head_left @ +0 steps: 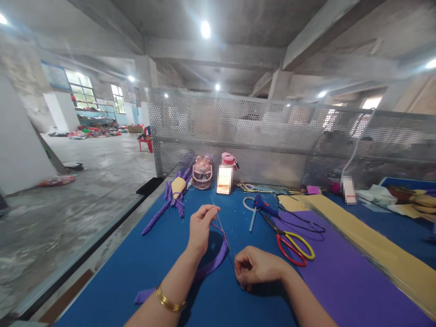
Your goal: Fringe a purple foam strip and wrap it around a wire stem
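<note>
My left hand (201,227) pinches a thin wire (221,225) between thumb and fingertips. The wire slants down toward my right hand (254,267), whose fingers are curled closed around its lower end. A purple strip (213,267) rises in a curve to a narrow end beside the wire, close to my left fingertips. Its wide end lies on the blue tabletop, left of my left wrist. I cannot tell whether the strip is fastened to the wire. Beyond my right hand lie scissors (294,247) with one red and one yellow handle.
A blue glue gun (267,206) with a glue stick (252,220) lies behind the scissors. Purple (344,263) and yellow (350,222) sheets cover the right side. At the back stand a pink bottle (202,173) and phone (224,179), near purple braided stems (155,222) and a mesh panel (282,141).
</note>
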Demonstrator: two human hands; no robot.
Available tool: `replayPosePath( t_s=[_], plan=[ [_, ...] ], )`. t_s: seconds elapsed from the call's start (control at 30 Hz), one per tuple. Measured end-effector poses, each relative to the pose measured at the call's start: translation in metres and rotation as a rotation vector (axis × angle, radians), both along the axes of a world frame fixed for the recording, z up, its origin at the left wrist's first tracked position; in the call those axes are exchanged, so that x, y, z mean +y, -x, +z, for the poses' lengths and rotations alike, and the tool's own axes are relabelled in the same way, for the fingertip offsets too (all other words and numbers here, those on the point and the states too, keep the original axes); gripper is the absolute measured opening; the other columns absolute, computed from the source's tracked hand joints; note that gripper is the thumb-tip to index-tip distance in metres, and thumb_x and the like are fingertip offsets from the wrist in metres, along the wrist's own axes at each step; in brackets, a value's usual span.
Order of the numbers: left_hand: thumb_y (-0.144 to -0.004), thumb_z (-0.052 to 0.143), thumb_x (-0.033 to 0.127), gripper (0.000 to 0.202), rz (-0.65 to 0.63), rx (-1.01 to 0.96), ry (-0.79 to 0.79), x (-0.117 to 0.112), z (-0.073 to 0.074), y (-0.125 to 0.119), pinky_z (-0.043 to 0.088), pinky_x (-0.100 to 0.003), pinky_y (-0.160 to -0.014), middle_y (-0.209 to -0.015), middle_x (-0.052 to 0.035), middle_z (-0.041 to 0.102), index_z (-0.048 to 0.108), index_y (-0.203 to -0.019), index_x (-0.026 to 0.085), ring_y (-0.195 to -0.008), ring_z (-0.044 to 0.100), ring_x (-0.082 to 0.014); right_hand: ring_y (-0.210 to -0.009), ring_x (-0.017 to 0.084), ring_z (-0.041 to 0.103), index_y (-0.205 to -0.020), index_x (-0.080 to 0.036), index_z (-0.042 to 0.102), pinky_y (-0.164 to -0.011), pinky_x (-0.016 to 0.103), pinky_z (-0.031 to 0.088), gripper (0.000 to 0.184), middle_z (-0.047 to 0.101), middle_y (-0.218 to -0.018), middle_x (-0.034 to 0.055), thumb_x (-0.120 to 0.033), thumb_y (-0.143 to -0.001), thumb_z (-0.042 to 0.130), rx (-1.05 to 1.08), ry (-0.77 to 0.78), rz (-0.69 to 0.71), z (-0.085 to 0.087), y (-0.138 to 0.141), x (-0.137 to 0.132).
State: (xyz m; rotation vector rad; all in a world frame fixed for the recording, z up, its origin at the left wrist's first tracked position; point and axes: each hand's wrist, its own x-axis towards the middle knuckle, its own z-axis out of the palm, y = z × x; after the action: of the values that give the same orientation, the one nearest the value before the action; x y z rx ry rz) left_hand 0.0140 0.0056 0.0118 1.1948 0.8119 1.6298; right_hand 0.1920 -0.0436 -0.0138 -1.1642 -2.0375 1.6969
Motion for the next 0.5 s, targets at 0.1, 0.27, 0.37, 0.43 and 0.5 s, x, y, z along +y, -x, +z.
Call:
replayPosePath(
  t_s=[0.1,0.27,0.37,0.43,0.5],
  plan=[
    [-0.070,0.061,0.033,0.019,-0.004,0.010,0.000,0.0003,-0.0003,0.0000,0.035,-0.022,-0.059,-0.064,-0.0002,0.053,0.067,-0.070,0.015,-0.061,0.043,-0.0110,-0.045,0.007,0.054,-0.063,-0.013,0.056,-0.047,0.017,0.043,0.003,0.059,-0.055,-0.0042,-0.014,-0.060,0.056,-0.001,0.002,0.005,0.0017,0.0010,0.0001],
    [-0.071,0.061,0.033,0.018,-0.004,0.004,-0.009,0.0014,-0.0014,0.0003,0.035,-0.021,-0.058,-0.063,0.0007,0.054,0.067,-0.069,0.015,-0.061,0.044,-0.0106,-0.046,0.006,0.054,-0.063,-0.014,0.056,-0.046,0.016,0.040,0.003,0.059,-0.056,-0.0043,-0.014,-0.060,0.057,-0.012,-0.013,0.017,0.0026,0.0011,0.0006],
    [-0.071,0.062,0.033,0.018,-0.007,-0.006,-0.004,0.0019,-0.0019,0.0003,0.035,-0.021,-0.059,-0.063,0.0011,0.055,0.067,-0.069,0.015,-0.060,0.045,-0.0099,-0.047,0.007,0.054,-0.064,-0.013,0.056,-0.047,0.016,0.040,0.003,0.058,-0.055,-0.0046,-0.015,-0.061,0.057,-0.023,-0.044,0.002,0.0010,0.0010,0.0004],
    [-0.071,0.062,0.033,0.018,-0.007,-0.015,-0.003,0.0022,-0.0018,0.0003,0.036,-0.021,-0.059,-0.065,0.0007,0.057,0.067,-0.070,0.016,-0.061,0.046,-0.0097,-0.048,0.007,0.054,-0.064,-0.013,0.057,-0.047,0.016,0.039,0.003,0.057,-0.055,-0.0047,-0.015,-0.062,0.056,-0.034,-0.090,-0.021,0.0001,0.0015,-0.0001],
    [-0.071,0.063,0.033,0.018,-0.007,-0.033,-0.004,0.0024,-0.0012,0.0006,0.037,-0.021,-0.060,-0.067,0.0003,0.058,0.067,-0.072,0.016,-0.062,0.047,-0.0099,-0.049,0.008,0.054,-0.064,-0.014,0.057,-0.046,0.016,0.038,0.003,0.056,-0.054,-0.0047,-0.014,-0.062,0.055,-0.037,-0.142,-0.047,0.0002,0.0025,-0.0008]
  ],
)
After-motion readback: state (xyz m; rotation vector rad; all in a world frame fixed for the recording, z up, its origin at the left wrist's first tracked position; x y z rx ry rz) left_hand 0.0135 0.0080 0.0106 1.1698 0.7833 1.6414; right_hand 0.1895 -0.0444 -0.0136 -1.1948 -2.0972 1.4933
